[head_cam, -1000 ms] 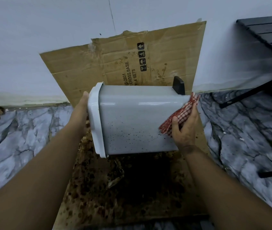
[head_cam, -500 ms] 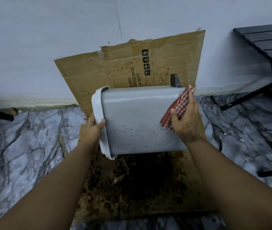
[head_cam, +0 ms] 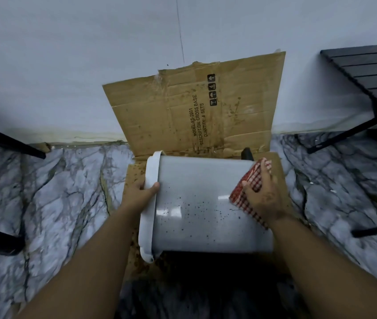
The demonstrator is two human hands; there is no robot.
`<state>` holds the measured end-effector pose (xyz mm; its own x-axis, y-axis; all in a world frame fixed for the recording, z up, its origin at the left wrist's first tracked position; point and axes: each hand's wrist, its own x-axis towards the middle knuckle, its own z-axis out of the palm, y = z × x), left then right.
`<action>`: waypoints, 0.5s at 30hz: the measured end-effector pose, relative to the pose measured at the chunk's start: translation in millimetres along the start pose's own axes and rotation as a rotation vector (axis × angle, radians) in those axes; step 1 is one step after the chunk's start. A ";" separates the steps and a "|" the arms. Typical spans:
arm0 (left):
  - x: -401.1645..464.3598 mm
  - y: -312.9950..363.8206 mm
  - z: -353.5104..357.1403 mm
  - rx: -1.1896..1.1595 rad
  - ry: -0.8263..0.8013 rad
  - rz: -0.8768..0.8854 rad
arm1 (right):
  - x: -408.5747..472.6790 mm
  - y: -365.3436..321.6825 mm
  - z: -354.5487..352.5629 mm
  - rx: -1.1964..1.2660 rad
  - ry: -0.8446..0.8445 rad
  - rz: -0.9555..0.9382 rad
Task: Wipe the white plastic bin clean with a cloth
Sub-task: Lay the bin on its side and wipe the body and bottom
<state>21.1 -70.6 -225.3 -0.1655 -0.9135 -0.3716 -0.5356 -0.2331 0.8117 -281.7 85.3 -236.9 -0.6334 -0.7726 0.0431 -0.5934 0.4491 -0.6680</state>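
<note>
The white plastic bin (head_cam: 201,203) lies on its side, rim to the left, its upturned wall speckled with dark spots. My left hand (head_cam: 142,194) grips the rim, thumb over the edge. My right hand (head_cam: 263,199) presses a red-and-white checked cloth (head_cam: 246,196) flat against the bin's wall near its base end. A black pedal part (head_cam: 247,154) sticks up behind the base. The bin's inside is hidden.
Stained brown cardboard (head_cam: 189,111) lies under the bin and leans up the white wall (head_cam: 114,54). The floor (head_cam: 56,192) is grey marble. A black slatted table (head_cam: 371,70) stands at the right, and dark furniture legs (head_cam: 5,143) reach in from the left.
The bin has come lower and nearer to me. My left hand shifted from behind the rim to gripping its front edge. The cloth hand stays at the base end, slightly lower.
</note>
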 end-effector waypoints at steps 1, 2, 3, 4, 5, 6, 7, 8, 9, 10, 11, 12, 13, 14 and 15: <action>0.2 -5.0 2.1 0.020 -0.027 -0.006 | 0.1 6.6 6.7 -0.005 -0.040 0.041; 0.6 -9.4 4.6 0.021 -0.054 -0.022 | 0.9 13.4 14.4 -0.004 -0.075 0.086; 2.9 -14.2 8.1 0.016 -0.073 -0.038 | 2.0 21.1 22.4 -0.010 -0.106 0.117; 4.1 -17.1 11.0 0.014 -0.080 -0.054 | 4.3 31.1 30.9 -0.025 -0.130 0.133; 6.5 -18.7 13.7 0.009 -0.092 -0.073 | 7.4 38.3 37.6 -0.049 -0.148 0.131; 11.0 -21.2 16.2 0.010 -0.106 -0.093 | 11.7 44.4 43.5 -0.074 -0.164 0.131; 16.2 -23.8 18.1 0.021 -0.127 -0.111 | 16.0 47.6 48.4 -0.105 -0.190 0.123; 21.7 -25.8 18.7 0.036 -0.149 -0.132 | 20.0 48.0 52.0 -0.134 -0.232 0.114; 27.0 -29.3 18.5 0.049 -0.169 -0.157 | 22.9 48.7 56.6 -0.166 -0.274 0.113; 31.5 -32.2 18.0 0.049 -0.180 -0.182 | 24.5 48.1 61.3 -0.188 -0.295 0.120; 36.3 -35.5 16.7 0.038 -0.185 -0.205 | 24.6 47.5 66.6 -0.227 -0.282 0.119; 38.4 -36.5 15.3 0.020 -0.195 -0.222 | 23.7 47.6 71.9 -0.294 -0.240 0.096; 40.9 -38.4 14.5 0.003 -0.208 -0.235 | 22.6 48.0 76.9 -0.381 -0.214 0.057; 43.1 -40.8 13.5 -0.011 -0.219 -0.247 | 22.1 47.8 81.3 -0.479 -0.208 0.018; 44.6 -41.9 13.7 -0.031 -0.229 -0.252 | 22.3 44.9 84.2 -0.554 -0.201 -0.002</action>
<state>24.8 -97.0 -282.0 -0.2148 -0.7279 -0.6512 -0.5583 -0.4556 0.6934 -280.6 50.5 -328.4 -0.5577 -0.8191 -0.1338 -0.7997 0.5735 -0.1778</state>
